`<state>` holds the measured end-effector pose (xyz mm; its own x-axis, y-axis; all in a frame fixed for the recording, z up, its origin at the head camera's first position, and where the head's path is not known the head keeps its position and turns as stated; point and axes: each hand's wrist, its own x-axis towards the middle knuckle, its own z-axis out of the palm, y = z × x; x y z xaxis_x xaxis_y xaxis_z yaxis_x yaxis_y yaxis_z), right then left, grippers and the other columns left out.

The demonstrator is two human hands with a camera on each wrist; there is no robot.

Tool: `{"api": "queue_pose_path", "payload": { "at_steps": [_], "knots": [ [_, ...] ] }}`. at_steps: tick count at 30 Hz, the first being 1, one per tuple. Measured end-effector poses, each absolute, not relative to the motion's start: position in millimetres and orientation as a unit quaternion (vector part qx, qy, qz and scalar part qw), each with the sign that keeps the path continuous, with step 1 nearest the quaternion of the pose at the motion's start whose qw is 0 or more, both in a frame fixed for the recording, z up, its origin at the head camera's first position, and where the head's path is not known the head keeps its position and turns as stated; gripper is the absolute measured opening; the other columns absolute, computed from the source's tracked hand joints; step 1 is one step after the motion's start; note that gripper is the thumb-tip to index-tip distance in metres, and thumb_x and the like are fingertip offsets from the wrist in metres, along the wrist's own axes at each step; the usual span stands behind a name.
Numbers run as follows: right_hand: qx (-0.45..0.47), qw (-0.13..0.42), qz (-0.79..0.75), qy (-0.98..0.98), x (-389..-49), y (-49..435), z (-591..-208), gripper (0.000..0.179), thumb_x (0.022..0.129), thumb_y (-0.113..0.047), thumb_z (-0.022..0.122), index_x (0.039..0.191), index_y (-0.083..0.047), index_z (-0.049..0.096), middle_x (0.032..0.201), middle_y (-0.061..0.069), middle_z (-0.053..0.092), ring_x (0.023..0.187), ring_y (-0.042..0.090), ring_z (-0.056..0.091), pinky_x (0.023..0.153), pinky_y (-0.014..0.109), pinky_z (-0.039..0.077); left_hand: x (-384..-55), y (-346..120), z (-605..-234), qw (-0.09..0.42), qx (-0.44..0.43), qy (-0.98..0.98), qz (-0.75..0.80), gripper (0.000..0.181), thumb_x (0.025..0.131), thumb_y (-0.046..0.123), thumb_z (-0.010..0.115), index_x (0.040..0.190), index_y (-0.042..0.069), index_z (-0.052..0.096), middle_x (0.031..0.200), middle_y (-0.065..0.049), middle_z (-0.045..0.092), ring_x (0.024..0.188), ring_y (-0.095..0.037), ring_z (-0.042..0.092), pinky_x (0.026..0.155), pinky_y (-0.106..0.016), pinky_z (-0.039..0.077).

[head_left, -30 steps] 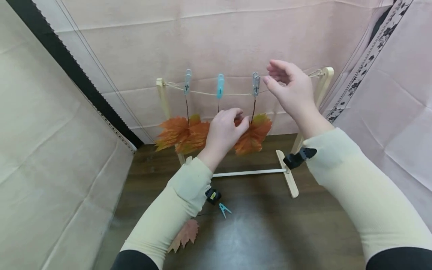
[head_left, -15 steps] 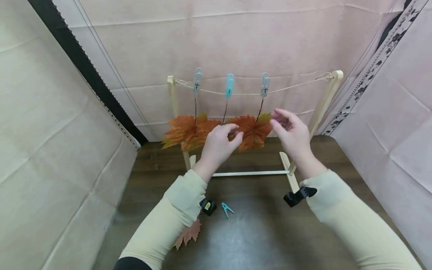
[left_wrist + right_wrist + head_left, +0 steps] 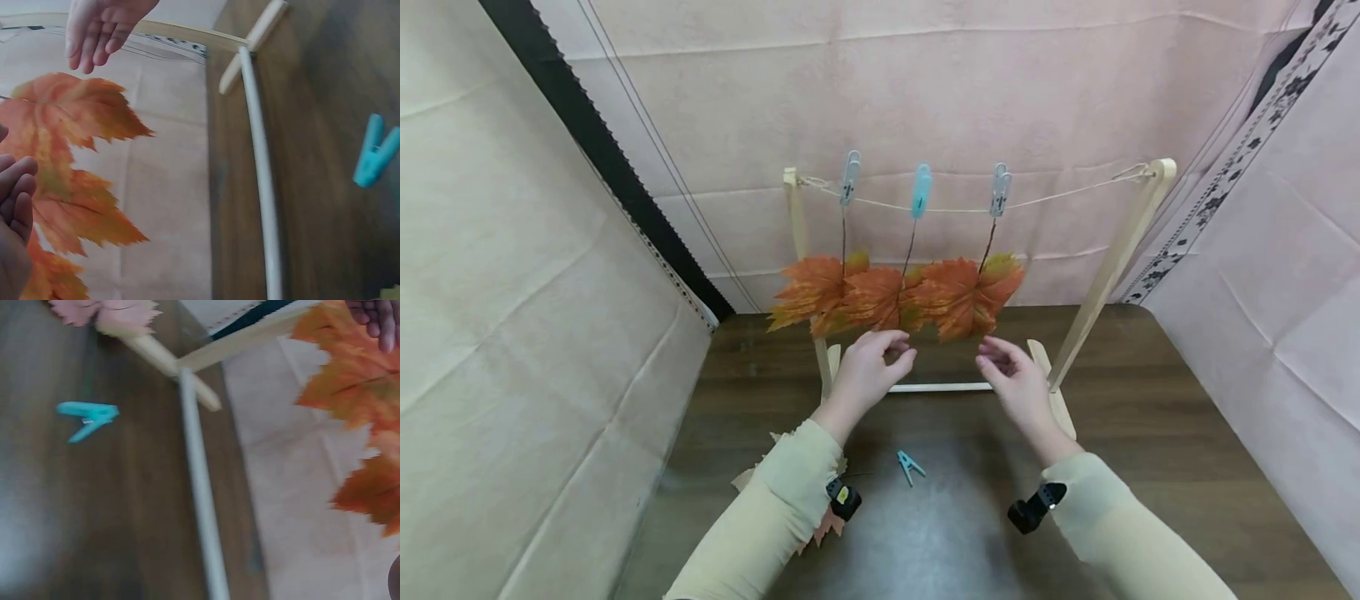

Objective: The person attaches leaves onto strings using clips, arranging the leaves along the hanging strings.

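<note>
Three orange maple leaves hang side by side by their stems from a string (image 3: 1045, 198) in the head view: a left leaf (image 3: 808, 287), a middle leaf (image 3: 874, 298) and a right leaf (image 3: 962, 296). A clothespin pins each stem: a pale blue one (image 3: 850, 179), a brighter blue one (image 3: 921, 192) and a greyish one (image 3: 1000, 190). My left hand (image 3: 871, 367) is just below the middle leaf, fingers loosely bent, holding nothing. Below the right leaf is my right hand (image 3: 1013, 379), also holding nothing, its fingers relaxed.
A loose blue clothespin (image 3: 911, 467) lies on the dark wooden table (image 3: 955, 525). Pinkish leaves (image 3: 128, 314) lie at the left, partly hidden by my left sleeve. The string's wooden stand has a right post (image 3: 1108, 279) and a white crossbar (image 3: 940, 387).
My right hand has come down from beside the right clothespin to below the leaves. The left hand has moved down, away from the leaves, and the middle leaf now shows fully.
</note>
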<state>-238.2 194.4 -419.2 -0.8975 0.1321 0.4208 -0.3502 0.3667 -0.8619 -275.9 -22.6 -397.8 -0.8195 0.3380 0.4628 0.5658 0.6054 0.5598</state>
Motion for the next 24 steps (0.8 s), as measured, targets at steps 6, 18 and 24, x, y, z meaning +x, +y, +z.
{"api": "queue_pose_path", "payload": {
  "at_steps": [6, 18, 24],
  "knots": [
    [0.048, 0.186, 0.552, -0.812, -227, 189, -455, 0.030, 0.078, -0.005, 0.062, 0.107, 0.001, 0.057, 0.096, 0.016, 0.061, 0.081, 0.018, 0.056, 0.068, 0.018, 0.043, -275, -33, -418, 0.133, -0.268, -0.888, -0.348, 0.025, 0.079, 0.030, 0.060, 0.099, 0.015, 0.062, 0.092, 0.008, 0.062, 0.085, -0.007, 0.054, 0.073, -0.023, 0.044],
    [0.002, 0.111, 0.538, -0.836, -213, 180, -542, 0.036, 0.077, -0.019, 0.065, 0.110, -0.007, 0.057, 0.097, 0.006, 0.062, 0.083, 0.013, 0.056, 0.068, 0.025, 0.045, -260, -68, -467, 0.078, -0.255, -0.904, -0.333, 0.024, 0.079, 0.029, 0.061, 0.098, 0.015, 0.063, 0.094, 0.005, 0.060, 0.089, -0.010, 0.051, 0.075, -0.029, 0.043],
    [-0.005, 0.071, 0.525, -0.848, -204, 172, -563, 0.041, 0.077, -0.025, 0.065, 0.112, -0.007, 0.056, 0.098, 0.001, 0.061, 0.083, 0.010, 0.054, 0.069, 0.026, 0.045, -250, -84, -492, 0.063, -0.236, -0.914, -0.325, 0.023, 0.079, 0.029, 0.061, 0.098, 0.017, 0.064, 0.098, 0.006, 0.060, 0.093, -0.010, 0.052, 0.077, -0.030, 0.043]
  ]
}}
